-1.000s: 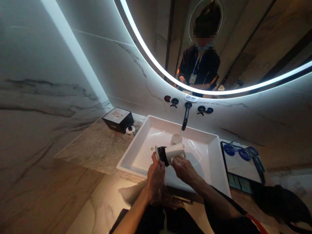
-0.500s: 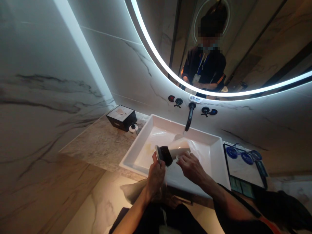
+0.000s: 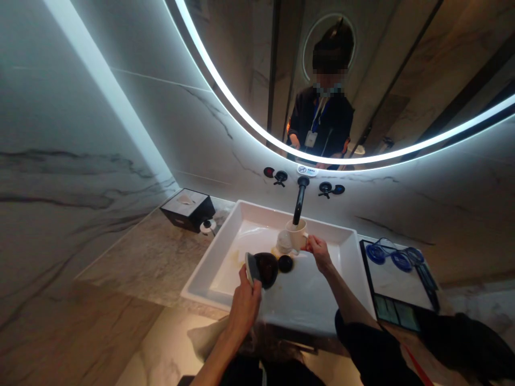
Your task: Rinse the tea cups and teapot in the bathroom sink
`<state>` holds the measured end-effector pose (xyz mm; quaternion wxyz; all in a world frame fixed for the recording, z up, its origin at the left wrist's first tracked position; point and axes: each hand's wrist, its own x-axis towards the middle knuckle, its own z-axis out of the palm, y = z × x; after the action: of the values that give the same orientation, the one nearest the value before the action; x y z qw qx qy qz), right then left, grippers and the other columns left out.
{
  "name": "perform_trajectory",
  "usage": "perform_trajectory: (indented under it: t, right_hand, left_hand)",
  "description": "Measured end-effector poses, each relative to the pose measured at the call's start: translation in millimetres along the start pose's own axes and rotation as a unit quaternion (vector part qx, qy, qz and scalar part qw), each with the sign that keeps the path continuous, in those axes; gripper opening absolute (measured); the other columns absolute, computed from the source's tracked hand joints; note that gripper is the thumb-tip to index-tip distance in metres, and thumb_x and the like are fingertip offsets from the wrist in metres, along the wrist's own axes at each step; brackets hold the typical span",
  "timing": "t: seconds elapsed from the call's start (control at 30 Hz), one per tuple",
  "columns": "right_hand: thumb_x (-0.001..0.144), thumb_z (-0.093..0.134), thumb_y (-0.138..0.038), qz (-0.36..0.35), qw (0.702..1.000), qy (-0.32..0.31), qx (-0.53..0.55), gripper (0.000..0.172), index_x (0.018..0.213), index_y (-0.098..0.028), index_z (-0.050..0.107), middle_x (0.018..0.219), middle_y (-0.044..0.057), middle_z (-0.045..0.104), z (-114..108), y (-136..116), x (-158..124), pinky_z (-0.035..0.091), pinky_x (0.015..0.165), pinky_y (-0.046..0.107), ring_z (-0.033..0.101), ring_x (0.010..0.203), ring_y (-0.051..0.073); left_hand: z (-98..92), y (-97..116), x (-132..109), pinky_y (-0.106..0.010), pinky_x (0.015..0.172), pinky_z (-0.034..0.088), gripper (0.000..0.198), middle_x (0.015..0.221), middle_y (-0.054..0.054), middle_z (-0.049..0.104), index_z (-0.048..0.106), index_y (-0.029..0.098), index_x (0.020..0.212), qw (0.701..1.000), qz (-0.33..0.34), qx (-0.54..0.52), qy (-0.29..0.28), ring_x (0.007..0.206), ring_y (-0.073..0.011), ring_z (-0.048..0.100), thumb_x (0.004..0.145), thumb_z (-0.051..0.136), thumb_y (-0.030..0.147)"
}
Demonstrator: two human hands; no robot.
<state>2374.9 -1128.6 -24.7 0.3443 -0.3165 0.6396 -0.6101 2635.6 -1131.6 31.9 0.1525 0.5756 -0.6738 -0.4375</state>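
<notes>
**Items in hand, left to right**

A black tissue box [image 3: 187, 210] stands on the stone counter [image 3: 137, 252]. Left hand [image 3: 244, 306] closes around a dark rounded object [image 3: 262, 269] with a grey face, kind unclear, above a white square basin [image 3: 201, 284]. In the basin: a small black disc [image 3: 285, 264] and a tilted white cup [image 3: 284, 242]. Right hand [image 3: 318, 252] grips the handle of a white mug [image 3: 296, 236], beneath a black faucet [image 3: 300, 194]. Blue rings [image 3: 393, 257] lie on a black-framed tray [image 3: 396, 284].

Right hand [image 3: 319, 253] can pass across front of white basin [image 3: 306, 313]; faucet spout [image 3: 300, 201], white mug [image 3: 296, 235], second white cup [image 3: 284, 242] block back; dark object [image 3: 265, 269] blocks left.
</notes>
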Motion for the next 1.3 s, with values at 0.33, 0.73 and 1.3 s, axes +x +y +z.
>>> perform_trajectory:
  t: [0.33,0.73,1.3]
  right_hand:
    - [0.08,0.05,-0.059,0.005,0.999,-0.029,0.031,0.048,0.06,-0.017,0.043,0.057,-0.002,0.05,1,18,0,0.043,0.067,0.025,0.056,0.064,0.012]
    - [0.091,0.041,-0.048,-0.127,0.968,-0.154,-0.152,0.044,0.066,-0.015,0.057,0.059,0.001,0.05,4,-19,-47,0.036,0.059,0.026,0.044,0.057,0.012]
    - [0.09,0.045,-0.008,-0.593,0.611,-0.217,-0.478,0.022,0.072,-0.014,0.057,0.065,0.003,0.05,28,-69,-79,0.035,0.083,0.037,0.043,0.074,0.017]
  left_hand:
    - [2.3,9,-3,-0.031,0.067,0.042,0.054,0.065,-0.003,0.062,0.023,0.009,0.14,1.0,-0.002,-0.004,0.023,0.065,-0.0228,0.063,0.09,0.03,0.029]
    - [3.0,22,1,-0.033,0.07,0.043,0.055,0.078,-0.011,0.065,0.02,0.01,0.14,0.999,-0.004,0.041,0.034,0.069,-0.0243,0.063,0.089,0.029,0.028]
    - [-0.1,13,-7,-0.036,0.072,0.043,0.055,0.079,-0.011,0.064,0.022,0.011,0.14,0.999,-0.004,-0.003,0.05,0.074,-0.0272,0.063,0.087,0.028,0.027]
